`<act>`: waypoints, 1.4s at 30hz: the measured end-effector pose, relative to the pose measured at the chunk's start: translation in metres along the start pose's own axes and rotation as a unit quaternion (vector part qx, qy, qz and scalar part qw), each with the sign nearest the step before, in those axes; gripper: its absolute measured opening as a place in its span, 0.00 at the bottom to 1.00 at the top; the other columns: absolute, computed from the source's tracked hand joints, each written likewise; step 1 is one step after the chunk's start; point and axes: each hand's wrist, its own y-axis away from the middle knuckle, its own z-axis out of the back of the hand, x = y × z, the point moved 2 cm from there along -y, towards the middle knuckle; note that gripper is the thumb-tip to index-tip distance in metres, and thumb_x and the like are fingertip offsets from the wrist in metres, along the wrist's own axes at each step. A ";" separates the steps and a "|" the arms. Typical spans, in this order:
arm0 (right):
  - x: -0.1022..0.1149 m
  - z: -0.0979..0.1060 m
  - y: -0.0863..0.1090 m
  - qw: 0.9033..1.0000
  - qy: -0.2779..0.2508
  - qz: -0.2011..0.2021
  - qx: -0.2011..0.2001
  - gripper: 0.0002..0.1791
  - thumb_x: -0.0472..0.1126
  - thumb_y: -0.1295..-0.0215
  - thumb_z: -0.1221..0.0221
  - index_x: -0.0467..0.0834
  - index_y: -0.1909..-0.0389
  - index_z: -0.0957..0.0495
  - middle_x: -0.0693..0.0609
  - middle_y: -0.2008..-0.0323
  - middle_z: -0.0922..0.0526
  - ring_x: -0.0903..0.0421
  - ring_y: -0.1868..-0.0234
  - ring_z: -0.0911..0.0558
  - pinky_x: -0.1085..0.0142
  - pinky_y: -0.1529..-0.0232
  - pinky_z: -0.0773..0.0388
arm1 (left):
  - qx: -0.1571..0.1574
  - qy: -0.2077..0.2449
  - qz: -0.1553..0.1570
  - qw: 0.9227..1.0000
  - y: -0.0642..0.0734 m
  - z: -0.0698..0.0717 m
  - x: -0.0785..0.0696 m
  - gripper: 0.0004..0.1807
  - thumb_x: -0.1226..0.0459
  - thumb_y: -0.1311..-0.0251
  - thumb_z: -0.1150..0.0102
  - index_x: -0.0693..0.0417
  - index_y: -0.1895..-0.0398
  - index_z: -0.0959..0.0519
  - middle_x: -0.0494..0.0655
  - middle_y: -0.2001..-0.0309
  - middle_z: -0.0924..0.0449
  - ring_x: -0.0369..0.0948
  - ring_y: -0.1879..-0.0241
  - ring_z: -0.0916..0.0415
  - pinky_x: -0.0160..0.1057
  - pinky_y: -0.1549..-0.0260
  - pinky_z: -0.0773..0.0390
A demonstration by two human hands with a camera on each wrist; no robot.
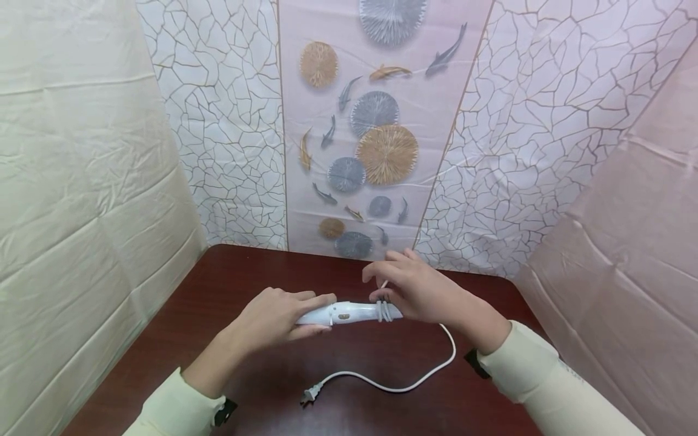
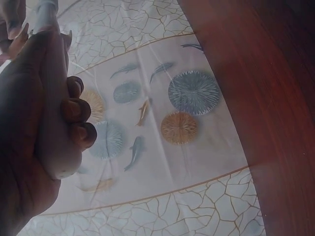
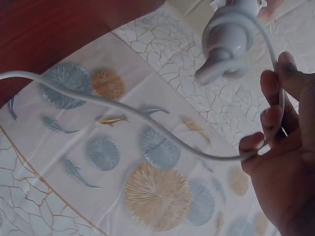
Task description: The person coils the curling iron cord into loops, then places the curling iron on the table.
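My left hand (image 1: 269, 315) grips one end of a slim white corded appliance (image 1: 357, 312) that has a small gold-brown switch on its side. In the left wrist view, fingers curl round its smooth, rounded body (image 2: 54, 123). White power cord (image 3: 229, 24) loops several times round the tapered right end. With its fingers bent, my right hand (image 1: 428, 290) holds the cord close to that end; in the right wrist view the cord passes between thumb and fingers. From there the free cord (image 1: 392, 389) curves down to a two-pin plug (image 1: 311, 393) at the front.
Beneath the hands is a dark red-brown table (image 1: 256, 387). A patterned cloth (image 1: 354, 121) with fish and round motifs hangs behind its far edge. Plain pale cloths (image 1: 82, 181) hang at both sides.
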 end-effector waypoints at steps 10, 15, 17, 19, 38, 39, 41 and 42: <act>-0.019 -0.006 -0.006 0.987 -0.148 -0.046 0.044 0.20 0.40 0.32 0.24 0.47 0.44 0.21 0.62 0.69 0.20 0.65 0.70 0.25 0.65 0.61 0.22 | -0.018 -0.015 -0.037 0.999 -0.001 0.002 -0.004 0.30 0.37 0.31 0.31 0.30 0.29 0.18 0.30 0.61 0.14 0.34 0.85 0.38 0.37 0.81 0.29; -0.024 -0.011 -0.007 0.974 -0.196 -0.086 0.076 0.17 0.44 0.30 0.24 0.52 0.46 0.20 0.62 0.68 0.17 0.68 0.72 0.23 0.67 0.66 0.20 | -0.038 -0.028 -0.052 0.998 0.000 0.003 -0.007 0.30 0.37 0.34 0.28 0.30 0.30 0.17 0.30 0.63 0.17 0.34 0.85 0.40 0.37 0.82 0.30; -0.026 -0.013 -0.006 0.965 -0.219 -0.110 0.091 0.16 0.44 0.30 0.25 0.53 0.48 0.20 0.61 0.67 0.15 0.66 0.72 0.21 0.66 0.67 0.19 | -0.051 -0.037 -0.062 0.996 0.000 0.003 -0.008 0.31 0.37 0.34 0.27 0.30 0.30 0.17 0.30 0.63 0.17 0.35 0.85 0.39 0.37 0.82 0.30; -0.029 -0.016 -0.004 0.951 -0.254 -0.138 0.108 0.13 0.44 0.29 0.26 0.52 0.50 0.19 0.58 0.67 0.15 0.61 0.73 0.18 0.64 0.69 0.17 | -0.061 -0.048 -0.071 0.994 0.000 0.003 -0.008 0.31 0.37 0.34 0.28 0.30 0.30 0.17 0.30 0.62 0.18 0.35 0.85 0.37 0.38 0.82 0.29; -0.045 -0.051 0.009 0.853 -0.436 -0.236 0.163 0.06 0.39 0.22 0.33 0.41 0.60 0.15 0.56 0.69 0.17 0.66 0.71 0.24 0.71 0.67 0.26 | -0.097 -0.087 -0.089 0.987 0.001 0.010 -0.008 0.32 0.36 0.37 0.25 0.30 0.31 0.17 0.31 0.63 0.19 0.34 0.82 0.31 0.36 0.84 0.31; -0.046 -0.053 0.010 0.851 -0.439 -0.238 0.164 0.07 0.40 0.21 0.34 0.40 0.60 0.15 0.58 0.68 0.17 0.65 0.70 0.24 0.71 0.66 0.25 | -0.097 -0.088 -0.087 0.988 0.001 0.010 -0.008 0.32 0.36 0.36 0.26 0.30 0.31 0.17 0.31 0.63 0.19 0.34 0.82 0.31 0.36 0.84 0.31; -0.048 -0.056 0.012 0.844 -0.449 -0.241 0.166 0.13 0.45 0.20 0.35 0.38 0.59 0.16 0.59 0.67 0.17 0.65 0.69 0.23 0.71 0.64 0.25 | -0.095 -0.086 -0.081 0.988 0.001 0.011 -0.007 0.32 0.36 0.36 0.26 0.31 0.31 0.17 0.32 0.62 0.18 0.34 0.82 0.30 0.36 0.84 0.31; -0.049 -0.058 0.013 0.842 -0.453 -0.241 0.166 0.16 0.49 0.20 0.35 0.38 0.59 0.16 0.60 0.67 0.17 0.65 0.69 0.23 0.71 0.63 0.25 | -0.093 -0.086 -0.077 0.989 0.001 0.012 -0.007 0.32 0.36 0.36 0.26 0.31 0.31 0.17 0.32 0.62 0.18 0.34 0.82 0.29 0.36 0.84 0.31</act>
